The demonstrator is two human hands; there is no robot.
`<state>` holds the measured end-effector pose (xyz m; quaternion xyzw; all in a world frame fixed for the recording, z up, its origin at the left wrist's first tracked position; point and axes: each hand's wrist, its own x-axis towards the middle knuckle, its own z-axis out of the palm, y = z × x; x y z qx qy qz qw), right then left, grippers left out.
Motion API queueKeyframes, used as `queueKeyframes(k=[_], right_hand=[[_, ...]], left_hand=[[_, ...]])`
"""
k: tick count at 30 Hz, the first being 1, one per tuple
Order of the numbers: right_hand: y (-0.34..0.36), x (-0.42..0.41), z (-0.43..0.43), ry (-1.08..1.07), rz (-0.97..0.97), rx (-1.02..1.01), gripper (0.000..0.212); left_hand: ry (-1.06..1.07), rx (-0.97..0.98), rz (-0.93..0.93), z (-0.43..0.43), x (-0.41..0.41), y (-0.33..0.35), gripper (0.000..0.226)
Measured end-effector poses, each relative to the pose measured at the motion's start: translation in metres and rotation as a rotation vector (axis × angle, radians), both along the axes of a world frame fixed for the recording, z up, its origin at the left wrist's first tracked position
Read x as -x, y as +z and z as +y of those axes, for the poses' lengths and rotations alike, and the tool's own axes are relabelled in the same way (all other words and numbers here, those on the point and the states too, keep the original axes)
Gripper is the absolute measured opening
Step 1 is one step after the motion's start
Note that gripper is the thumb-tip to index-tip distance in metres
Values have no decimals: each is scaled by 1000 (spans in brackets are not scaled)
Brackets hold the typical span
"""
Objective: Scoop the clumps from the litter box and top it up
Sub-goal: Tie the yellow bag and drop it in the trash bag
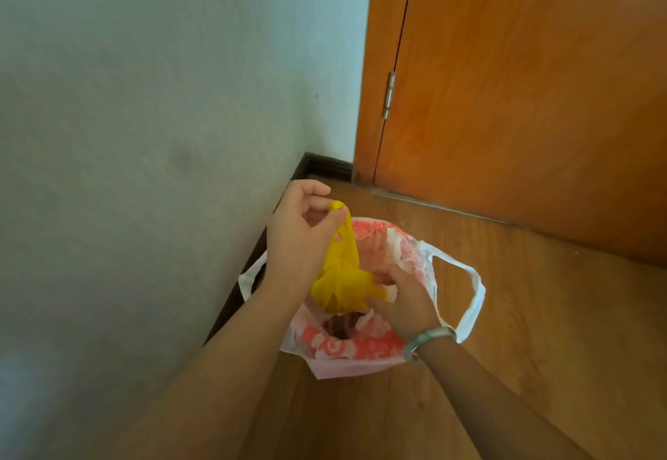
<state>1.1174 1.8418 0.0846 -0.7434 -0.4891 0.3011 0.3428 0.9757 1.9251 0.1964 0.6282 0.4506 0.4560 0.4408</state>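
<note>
I see left hand point(299, 239) fingers pinching yellow bag point(343, 286) handle, right hand point(404, 308) gripping its side, over red-white bag point(361, 347) on floor point(541, 315). Litter box out of view. Risk: thin plastic slips or tears, contents spill.

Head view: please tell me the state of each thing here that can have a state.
yellow bag: held by both hands over the white bag, one handle pulled up
white bag: stands on the floor, mouth open, handles loose
left hand: pinches the yellow bag's handle
right hand: grips the yellow bag's side
door: shut
</note>
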Motion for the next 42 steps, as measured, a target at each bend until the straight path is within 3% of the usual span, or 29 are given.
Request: queueKeyframes(k=[6, 10, 15, 19, 22, 27, 32, 36, 42], right_hand=[[6, -1, -11, -24, -1, -39, 27], [4, -5, -12, -28, 15, -48, 32], [6, -7, -13, -15, -17, -54, 25], [25, -7, -5, -18, -45, -106, 27], [54, -8, -1, -44, -31, -146, 31], [134, -2, -4, -13, -139, -85, 29], [267, -2, -8, 140, -325, 48, 68], [410, -1, -6, 201, -514, 132, 49], [619, -8, -20, 223, -657, 77, 42]], left_hand=[[-31, 52, 244, -10, 1, -48, 26], [-48, 162, 459, -14, 4, -78, 19], [-129, 233, 585, -17, 6, -78, 69], [-152, 106, 562, -13, 11, -54, 66], [-160, -73, 667, -12, 11, -21, 53], [-201, -187, 801, -29, 20, 63, 35], [-170, -255, 918, -39, 18, 200, 44], [-209, -355, 1005, -34, 8, 326, 45], [-228, -515, 1106, -38, -8, 510, 37]])
